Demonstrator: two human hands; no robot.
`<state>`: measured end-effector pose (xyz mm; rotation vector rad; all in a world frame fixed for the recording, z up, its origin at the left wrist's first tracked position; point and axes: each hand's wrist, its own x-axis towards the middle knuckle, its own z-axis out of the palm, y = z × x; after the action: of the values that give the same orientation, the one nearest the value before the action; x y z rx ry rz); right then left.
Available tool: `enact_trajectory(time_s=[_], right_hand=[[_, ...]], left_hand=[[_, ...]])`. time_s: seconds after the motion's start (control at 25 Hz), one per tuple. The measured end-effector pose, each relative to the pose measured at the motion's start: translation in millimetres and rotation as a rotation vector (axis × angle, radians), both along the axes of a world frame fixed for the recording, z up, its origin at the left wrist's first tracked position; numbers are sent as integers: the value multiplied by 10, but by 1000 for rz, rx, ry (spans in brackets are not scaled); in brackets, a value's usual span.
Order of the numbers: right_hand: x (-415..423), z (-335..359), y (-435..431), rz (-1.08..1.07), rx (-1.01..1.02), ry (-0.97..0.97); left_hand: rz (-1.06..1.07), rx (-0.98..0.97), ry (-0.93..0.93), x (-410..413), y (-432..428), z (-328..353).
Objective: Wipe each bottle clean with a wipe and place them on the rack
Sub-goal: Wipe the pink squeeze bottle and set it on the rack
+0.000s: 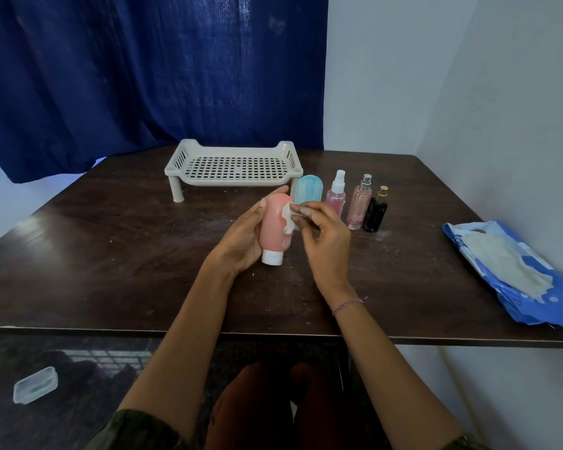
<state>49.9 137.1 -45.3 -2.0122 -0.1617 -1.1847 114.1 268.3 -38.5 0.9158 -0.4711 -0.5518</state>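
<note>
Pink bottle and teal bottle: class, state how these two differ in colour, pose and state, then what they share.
The pink bottle is held off the table in the left hand; the teal bottle stands untouched on the table. A wipe in the right hand presses on the pink one, none on the teal. Both are rounded, opaque tubes.

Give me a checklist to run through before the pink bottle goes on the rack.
1. Pink bottle held firmly in left hand: ok.
2. Wipe in right hand touching the bottle: ok.
3. Bottle wiped all around: cannot tell, its back is hidden.
4. White cap on: ok.
5. Rack has free space: ok, nothing on it.
6. Path to the rack clear: ok, other bottles stand off to the right.
</note>
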Motion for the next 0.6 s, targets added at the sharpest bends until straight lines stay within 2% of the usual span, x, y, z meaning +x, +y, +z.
enact_trajectory(time_s=[0.16, 0.36, 0.6], right_hand=[[8, -7, 21, 55, -18, 16], [12, -38, 66, 132, -166, 76], [-9, -46, 116, 152, -337, 103]], left_hand=[[65, -17, 29, 14, -2, -11], [228, -82, 106, 62, 15, 4], [386, -32, 118, 60, 31, 18]])
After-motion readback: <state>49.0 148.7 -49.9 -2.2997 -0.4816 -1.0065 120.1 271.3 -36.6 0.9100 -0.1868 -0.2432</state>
